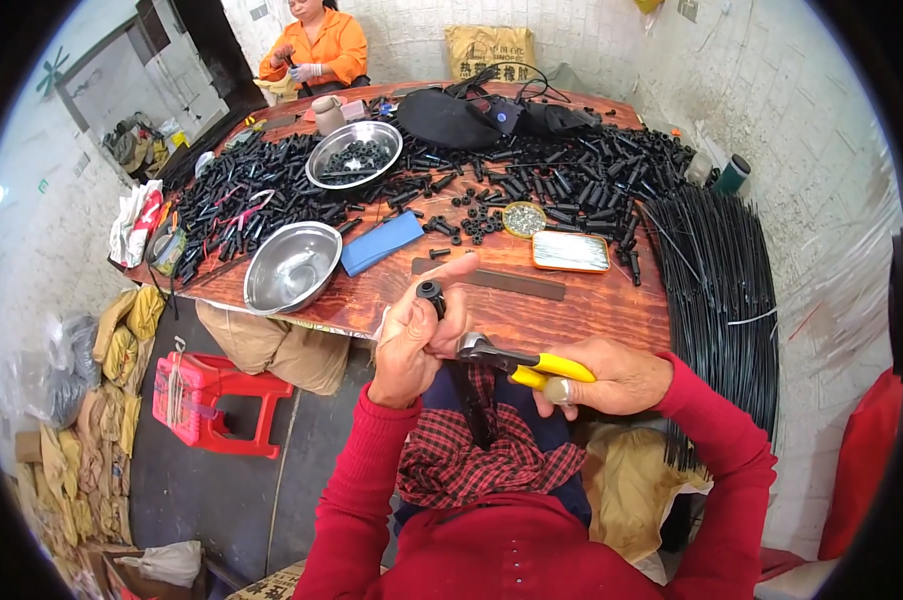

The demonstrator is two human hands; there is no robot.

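Note:
My left hand [403,348] is closed around a black tubular part [430,291], its round hollow end pointing up between thumb and fingers and its index finger stretched to the right. My right hand [616,375] grips yellow-handled pliers [565,366], with a ring-like metal band on one finger. The pliers' metal head is beside the black part, just below my left fingers; whether the jaws touch it I cannot tell. A long dark strip [471,405] hangs below the pliers over the red checked cloth [446,458] on my lap.
On the wooden table [611,315] lie heaps of black tubular parts [591,175], two steel bowls [293,262], a blue case [382,243], a flat bar [501,281] and a tray of pins [569,252]. Black rods [716,300] hang at the right. A red stool [221,400] stands left; a person in orange [316,50] works opposite.

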